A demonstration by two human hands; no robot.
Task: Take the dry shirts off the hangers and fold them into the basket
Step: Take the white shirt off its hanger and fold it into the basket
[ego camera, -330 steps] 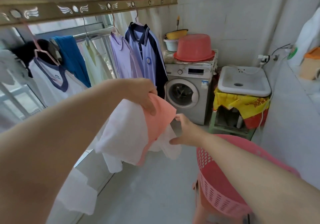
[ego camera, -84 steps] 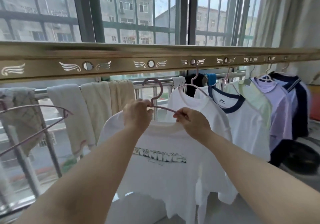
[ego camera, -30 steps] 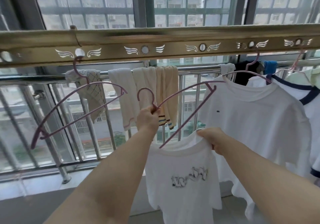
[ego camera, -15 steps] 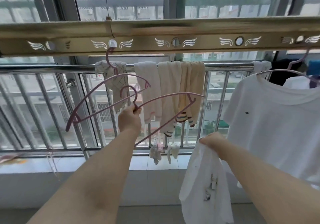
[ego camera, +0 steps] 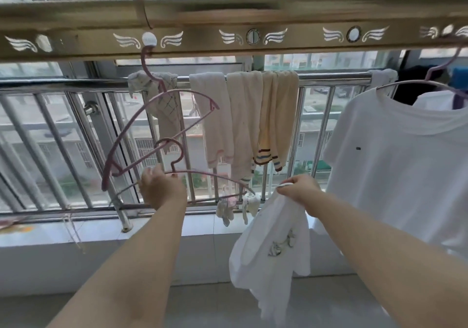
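From the head camera, the person stands facing the balcony window with both arms stretched forward. The left hand (ego camera: 162, 188) has its fingers curled round a pink hanger (ego camera: 215, 175) just under the hook. The hanger is bare and held level below the drying rail, hooked on nothing.

The right hand (ego camera: 301, 188) is closed in a fist on a bunch of fabric at the top of a white printed T-shirt (ego camera: 273, 251). The shirt is off the hanger and droops limp from that fist, its dark print crumpled in the folds, with the hem hanging free above the floor.

Overhead runs the golden drying rail (ego camera: 253, 16), punched with round holes between wing shapes. A second empty pink hanger (ego camera: 162, 94) hooks into a hole toward the rail's left end and tilts down to the left, just above the left hand.

Near the rail's right end a plain white T-shirt (ego camera: 395, 163) hangs on its own hanger, close beside the right forearm. Behind the hands, pale towels (ego camera: 243, 120) are draped over the top bar of the steel railing (ego camera: 329, 75). A few small socks (ego camera: 228, 208) dangle near the railing's foot, between the two hands.
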